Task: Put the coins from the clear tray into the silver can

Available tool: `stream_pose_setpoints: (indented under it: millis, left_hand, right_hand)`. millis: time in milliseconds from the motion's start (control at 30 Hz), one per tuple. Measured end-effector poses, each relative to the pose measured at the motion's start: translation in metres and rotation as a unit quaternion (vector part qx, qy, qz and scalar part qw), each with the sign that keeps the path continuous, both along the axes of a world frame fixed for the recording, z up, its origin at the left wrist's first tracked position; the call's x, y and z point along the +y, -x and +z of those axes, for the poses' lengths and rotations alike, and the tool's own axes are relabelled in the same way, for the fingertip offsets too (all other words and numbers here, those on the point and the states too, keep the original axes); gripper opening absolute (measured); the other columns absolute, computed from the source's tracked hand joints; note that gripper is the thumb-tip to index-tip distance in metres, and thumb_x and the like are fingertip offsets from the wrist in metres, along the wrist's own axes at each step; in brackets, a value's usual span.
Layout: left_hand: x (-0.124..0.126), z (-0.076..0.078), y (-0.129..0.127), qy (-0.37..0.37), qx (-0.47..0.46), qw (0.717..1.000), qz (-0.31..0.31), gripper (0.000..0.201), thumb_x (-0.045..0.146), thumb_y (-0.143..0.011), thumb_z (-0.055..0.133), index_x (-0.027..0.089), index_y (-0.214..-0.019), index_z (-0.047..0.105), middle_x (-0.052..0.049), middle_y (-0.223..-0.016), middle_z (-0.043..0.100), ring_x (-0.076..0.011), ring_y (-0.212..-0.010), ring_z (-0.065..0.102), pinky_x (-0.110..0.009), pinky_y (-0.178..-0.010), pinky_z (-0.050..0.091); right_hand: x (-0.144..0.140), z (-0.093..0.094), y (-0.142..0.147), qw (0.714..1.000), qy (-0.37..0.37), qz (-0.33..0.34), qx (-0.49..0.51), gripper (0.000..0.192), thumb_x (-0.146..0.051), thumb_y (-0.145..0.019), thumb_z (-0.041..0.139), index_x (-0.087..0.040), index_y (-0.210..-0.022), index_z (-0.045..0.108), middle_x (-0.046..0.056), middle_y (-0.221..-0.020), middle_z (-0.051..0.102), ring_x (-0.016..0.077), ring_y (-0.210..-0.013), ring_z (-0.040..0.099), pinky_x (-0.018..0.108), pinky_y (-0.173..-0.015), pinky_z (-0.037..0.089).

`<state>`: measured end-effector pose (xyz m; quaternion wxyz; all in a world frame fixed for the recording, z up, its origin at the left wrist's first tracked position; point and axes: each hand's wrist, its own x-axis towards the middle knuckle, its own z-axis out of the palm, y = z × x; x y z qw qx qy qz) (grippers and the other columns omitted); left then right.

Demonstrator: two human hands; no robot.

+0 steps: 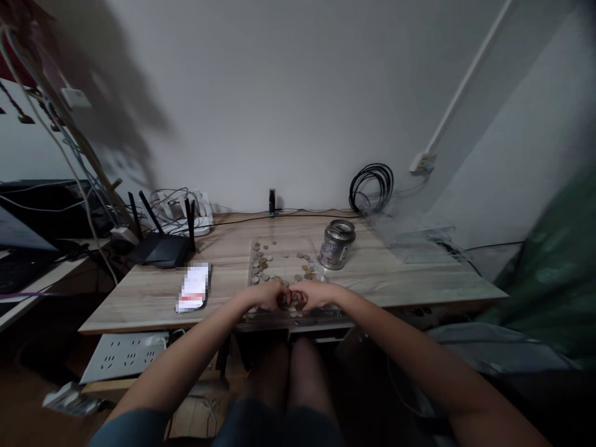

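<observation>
Coins (279,264) lie spread on the worktop (223,248) for sorting. My left hand (270,295) and right hand (313,294) meet, each grip closed on a few coins.

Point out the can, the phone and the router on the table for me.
can (336,246), head view, on its side wall.
phone (193,287), head view, middle of its face.
router (161,249), head view, on its flat black top.

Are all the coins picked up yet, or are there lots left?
Not yet. Many small round metal coins lie loose on the clear plastic tray, beside the tilted silver metal can. The left hand and right hand meet at the tray's near edge, with coins between them.
</observation>
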<state>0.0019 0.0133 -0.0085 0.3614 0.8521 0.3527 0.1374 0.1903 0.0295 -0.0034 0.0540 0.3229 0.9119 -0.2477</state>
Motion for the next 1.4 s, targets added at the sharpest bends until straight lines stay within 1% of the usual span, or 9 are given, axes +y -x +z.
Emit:
stream_pose_setpoints:
  millis: [267, 500, 833, 933, 1000, 1167, 1233, 1300, 1400]
  left_hand:
    - [0.004, 0.008, -0.003, -0.062, 0.193, 0.976, -0.085, 0.031, 0.009, -0.054, 0.057, 0.019, -0.082, 0.062, 0.001, -0.072, 0.058, -0.0111, -0.063, 0.051, -0.019, -0.058, 0.038]
    - [0.002, 0.014, -0.001, -0.044, 0.239, 0.968, -0.066, 0.021, 0.007, -0.052, 0.057, 0.016, -0.071, 0.061, 0.002, -0.062, 0.057, -0.0106, -0.054, 0.048, -0.019, -0.048, 0.034]
    - [-0.003, 0.005, 0.020, 0.037, 0.149, 0.988, 0.007, 0.020, 0.001, -0.048, 0.055, 0.016, -0.059, 0.061, 0.004, -0.053, 0.055, -0.0082, -0.049, 0.045, -0.018, -0.047, 0.032]
    - [0.003, -0.004, 0.014, 0.099, -0.023, 0.986, 0.135, 0.017, -0.002, -0.047, 0.057, 0.014, -0.053, 0.057, 0.005, -0.048, 0.050, -0.0062, -0.046, 0.043, -0.016, -0.045, 0.031]
    - [0.007, -0.010, 0.005, 0.181, -0.225, 0.921, 0.262, 0.015, -0.001, -0.052, 0.058, 0.013, -0.055, 0.055, 0.004, -0.049, 0.049, -0.0051, -0.046, 0.043, -0.015, -0.046, 0.034]
    - [0.009, -0.016, -0.008, 0.437, -0.559, 0.584, 0.394, 0.013, 0.001, -0.071, 0.047, 0.011, -0.070, 0.054, -0.002, -0.062, 0.054, -0.0064, -0.053, 0.052, -0.015, -0.050, 0.046]
    - [0.006, -0.013, -0.007, 0.465, -0.612, 0.492, 0.410, 0.016, 0.004, -0.078, 0.040, 0.011, -0.074, 0.054, -0.004, -0.064, 0.055, -0.0083, -0.057, 0.055, -0.018, -0.053, 0.049]
    - [0.003, -0.009, -0.003, 0.481, -0.633, 0.444, 0.413, 0.019, 0.007, -0.081, 0.035, 0.010, -0.077, 0.054, -0.005, -0.065, 0.054, -0.0094, -0.057, 0.055, -0.018, -0.050, 0.049]
    - [0.003, 0.000, 0.005, 0.488, -0.654, 0.428, 0.389, 0.021, 0.012, -0.083, 0.034, 0.010, -0.074, 0.053, -0.004, -0.060, 0.051, -0.0078, -0.049, 0.051, -0.013, -0.037, 0.039]
  right_hand:
    - [0.001, 0.008, -0.009, 0.996, -0.006, 0.030, -0.084, 0.015, -0.009, -0.057, 0.060, -0.013, -0.070, 0.065, -0.001, -0.067, 0.056, 0.0086, -0.059, 0.044, 0.018, -0.054, 0.032]
    - [-0.002, 0.016, -0.021, 0.991, -0.006, -0.012, -0.132, 0.033, -0.004, -0.056, 0.052, -0.015, -0.084, 0.064, -0.003, -0.061, 0.055, 0.0083, -0.053, 0.044, 0.018, -0.048, 0.029]
    - [0.000, 0.014, -0.025, 0.984, -0.014, -0.009, -0.176, 0.020, -0.002, -0.052, 0.052, -0.014, -0.064, 0.064, -0.004, -0.052, 0.053, 0.0079, -0.047, 0.041, 0.019, -0.047, 0.028]
    - [0.001, 0.014, -0.014, 0.994, -0.012, -0.071, -0.078, 0.014, -0.007, -0.056, 0.057, -0.013, -0.066, 0.064, -0.003, -0.053, 0.055, 0.0080, -0.048, 0.045, 0.018, -0.048, 0.030]
    - [0.004, 0.018, 0.003, 0.992, -0.034, -0.121, 0.027, 0.010, -0.012, -0.060, 0.058, -0.012, -0.068, 0.063, -0.001, -0.056, 0.057, 0.0087, -0.052, 0.048, 0.018, -0.049, 0.033]
    - [0.017, 0.035, 0.046, 0.960, -0.067, -0.170, 0.211, 0.025, -0.020, -0.067, 0.057, -0.014, -0.091, 0.062, 0.000, -0.069, 0.062, 0.0100, -0.059, 0.054, 0.019, -0.055, 0.038]
    - [0.023, 0.032, 0.050, 0.950, -0.105, -0.203, 0.213, 0.028, -0.023, -0.070, 0.056, -0.015, -0.096, 0.060, 0.002, -0.075, 0.062, 0.0114, -0.065, 0.055, 0.021, -0.060, 0.040]
    - [0.025, 0.020, 0.050, 0.960, -0.121, -0.197, 0.159, 0.034, -0.030, -0.066, 0.062, -0.015, -0.096, 0.060, 0.005, -0.082, 0.062, 0.0150, -0.073, 0.056, 0.025, -0.067, 0.042]
    - [0.018, -0.002, 0.057, 0.983, -0.102, -0.133, 0.069, 0.067, -0.041, -0.046, 0.074, -0.016, -0.106, 0.057, 0.009, -0.098, 0.057, 0.0219, -0.087, 0.054, 0.031, -0.076, 0.042]
